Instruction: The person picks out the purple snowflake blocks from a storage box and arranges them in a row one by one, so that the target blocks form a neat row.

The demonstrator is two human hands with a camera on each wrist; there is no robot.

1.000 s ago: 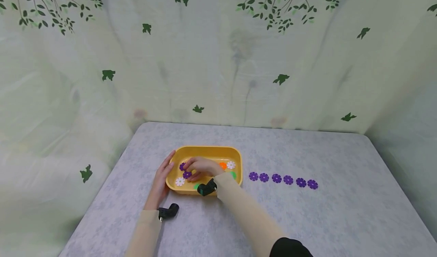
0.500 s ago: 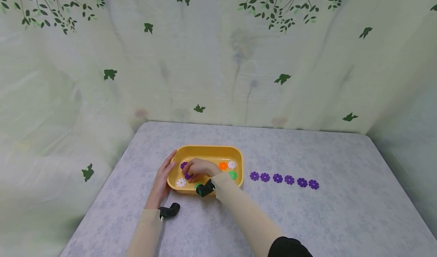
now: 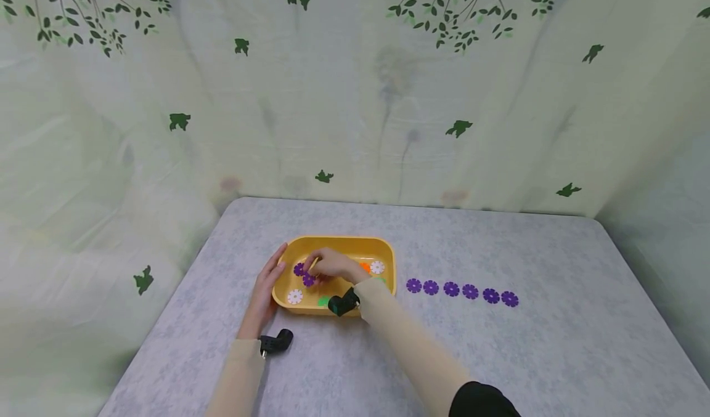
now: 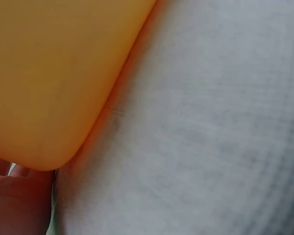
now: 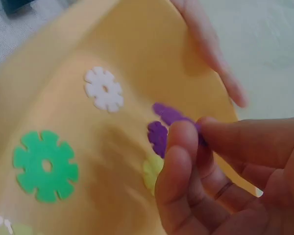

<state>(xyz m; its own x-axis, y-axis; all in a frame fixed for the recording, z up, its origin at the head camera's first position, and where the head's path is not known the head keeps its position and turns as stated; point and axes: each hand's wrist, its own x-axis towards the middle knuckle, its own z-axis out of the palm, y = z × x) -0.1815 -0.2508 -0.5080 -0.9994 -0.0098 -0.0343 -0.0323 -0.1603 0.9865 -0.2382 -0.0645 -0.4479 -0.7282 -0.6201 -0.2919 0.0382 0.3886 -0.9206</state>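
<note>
My left hand (image 3: 265, 284) rests against the left end of the yellow tray (image 3: 344, 242), its fingers fairly straight along the outside of the wall. In the right wrist view, thumb and fingertips of my right hand (image 5: 225, 171) pinch a purple notched flower-shaped disc (image 5: 167, 113). Close under it in the tray lies another purple disc (image 5: 158, 137), beside a yellow disc (image 5: 152, 174) partly covered by the fingers. A white disc (image 5: 104, 89) and a green disc (image 5: 45, 165) lie nearby. The left wrist view has the tray's outer wall (image 4: 59, 88) and part of the left palm.
Right of the tray, several purple discs (image 3: 452, 289) form a row on the grey table (image 3: 554, 343). At the tray's right end are an orange disc (image 3: 364, 267), a white disc (image 3: 377, 267) and a green one partly behind the right wrist. A leaf-printed curtain (image 3: 355, 97) stands behind.
The right hand has lifted a little and shifted right within the tray, uncovering more of the purple and green discs. The left hand stays at the tray's end.
</note>
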